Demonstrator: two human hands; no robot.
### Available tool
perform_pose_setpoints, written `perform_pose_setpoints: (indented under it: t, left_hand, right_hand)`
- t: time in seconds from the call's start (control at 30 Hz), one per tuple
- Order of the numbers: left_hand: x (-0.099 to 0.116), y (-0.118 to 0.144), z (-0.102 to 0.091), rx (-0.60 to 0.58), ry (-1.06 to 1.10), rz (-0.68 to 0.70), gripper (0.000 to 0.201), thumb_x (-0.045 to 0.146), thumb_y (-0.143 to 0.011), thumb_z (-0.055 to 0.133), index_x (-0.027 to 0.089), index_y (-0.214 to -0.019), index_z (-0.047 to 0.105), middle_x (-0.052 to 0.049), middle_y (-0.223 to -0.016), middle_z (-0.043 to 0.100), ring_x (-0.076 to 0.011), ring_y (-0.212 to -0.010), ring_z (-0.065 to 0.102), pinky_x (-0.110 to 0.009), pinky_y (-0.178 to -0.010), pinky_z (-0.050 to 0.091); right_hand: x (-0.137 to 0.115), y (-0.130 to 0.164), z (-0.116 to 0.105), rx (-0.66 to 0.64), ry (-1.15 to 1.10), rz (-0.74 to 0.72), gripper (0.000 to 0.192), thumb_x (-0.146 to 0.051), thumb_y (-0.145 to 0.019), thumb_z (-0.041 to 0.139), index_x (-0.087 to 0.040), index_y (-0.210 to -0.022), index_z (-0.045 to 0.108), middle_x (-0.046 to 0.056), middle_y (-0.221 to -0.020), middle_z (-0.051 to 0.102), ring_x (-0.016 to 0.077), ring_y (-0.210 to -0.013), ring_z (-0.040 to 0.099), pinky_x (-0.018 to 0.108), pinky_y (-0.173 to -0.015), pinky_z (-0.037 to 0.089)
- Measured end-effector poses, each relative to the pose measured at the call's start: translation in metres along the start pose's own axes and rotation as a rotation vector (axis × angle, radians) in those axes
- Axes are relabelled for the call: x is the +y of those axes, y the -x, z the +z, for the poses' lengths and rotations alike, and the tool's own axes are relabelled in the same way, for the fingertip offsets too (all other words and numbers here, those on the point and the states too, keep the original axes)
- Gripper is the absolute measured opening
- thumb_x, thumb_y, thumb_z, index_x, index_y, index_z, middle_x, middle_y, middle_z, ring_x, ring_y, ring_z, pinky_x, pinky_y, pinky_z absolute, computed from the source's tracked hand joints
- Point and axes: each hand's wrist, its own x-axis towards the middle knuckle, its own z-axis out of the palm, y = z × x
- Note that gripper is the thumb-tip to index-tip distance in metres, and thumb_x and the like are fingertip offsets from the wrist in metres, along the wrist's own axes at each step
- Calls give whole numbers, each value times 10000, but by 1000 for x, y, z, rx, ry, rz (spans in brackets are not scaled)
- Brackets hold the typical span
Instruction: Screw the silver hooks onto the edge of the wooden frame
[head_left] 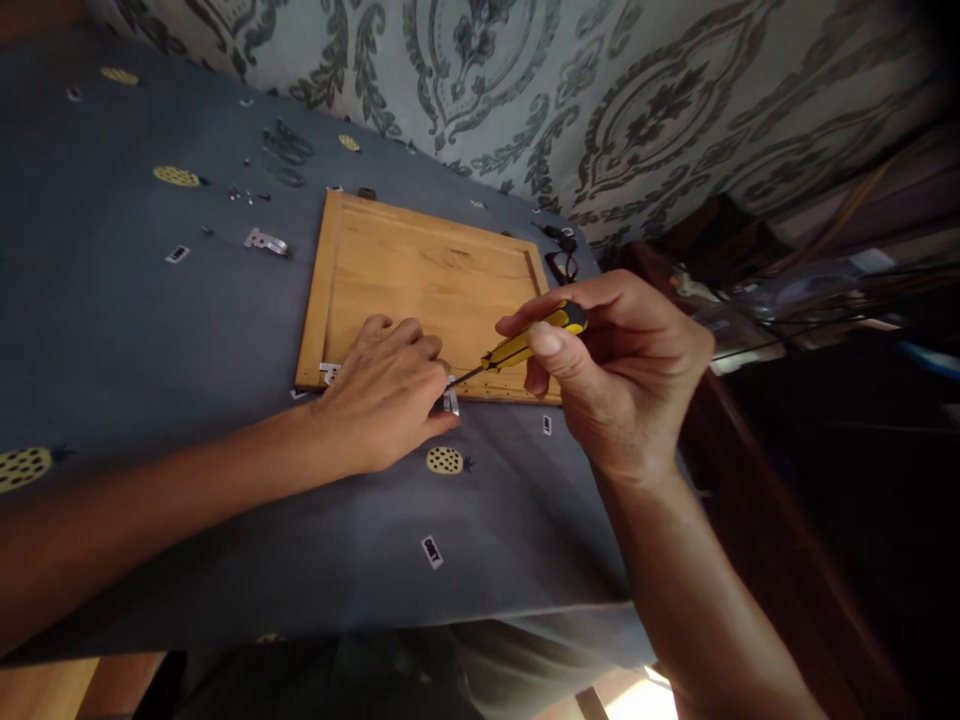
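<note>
My left hand [386,395] lies knuckles-up at the near edge of the wooden panel [420,280], fingers curled down over a small metal bracket [451,402] that peeks out at its 3 o'clock side; I cannot tell whether the fingers pinch it or only press on it. At 3 o'clock from that hand, my right hand [615,375] is closed around a yellow-and-black screwdriver [525,345], thumb and forefinger on the handle, the thin shaft slanting toward 8 o'clock so its tip meets the bracket. Both hands rest over a grey cloth [150,350]. Farther off, at 10 o'clock from the panel, another metal bracket [265,241] and some loose screws [247,195] lie on the cloth.
</note>
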Motion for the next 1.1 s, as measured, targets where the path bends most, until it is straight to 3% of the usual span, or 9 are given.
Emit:
perform_pose_setpoints:
  t: [0.17,0.37,0.57,0.67,0.9,1.1]
  left_hand:
    - [-1,1,2,9,17,5,339,483,-905,703,149,-944,748,-91,-1024,713,-308,-1123,588,-473,-975,396]
    - [-2,2,4,48,13,18,326,475,-892,719,151,-899,751,-81,-985,710,-292,-1084,595,-463,-966,394]
    - [-1,1,2,21,21,11,334,478,-893,715,147,-916,756,-97,-1012,712,-303,-1102,589,-476,-989,387]
    - [-1,0,0,-8,27,3,335,473,-904,705,144,-936,762,-101,-1015,713,-310,-1117,590,-487,-1000,387]
    - [-2,0,1,14,26,12,338,480,-898,710,146,-923,758,-94,-1016,717,-303,-1107,588,-480,-982,386]
    - [-2,1,2,14,26,16,333,478,-895,717,149,-916,758,-92,-999,715,-302,-1107,592,-472,-980,385]
  right_hand:
    - [-1,-2,0,-50,-19,28,176,-444,-830,840,-316,-842,719,-3,-860,759,145,-490,591,306,-375,512]
    - [-5,-6,-6,-176,-22,58,214,-455,-853,816,-305,-1001,778,6,-909,777,134,-526,637,289,-450,575]
    - [-2,-5,-1,-38,11,2,187,-400,-805,866,-265,-797,737,-18,-794,731,104,-469,553,249,-385,496]
    - [0,-5,0,-34,-6,5,219,-421,-811,861,-263,-784,712,-22,-772,730,98,-454,553,243,-383,484]
    - [0,-5,-4,-128,-2,38,180,-416,-877,801,-289,-1002,778,6,-906,796,134,-545,651,289,-473,572]
    - [4,-5,2,2,-11,14,266,-450,-782,880,-251,-791,705,-18,-769,747,105,-446,565,261,-386,507]
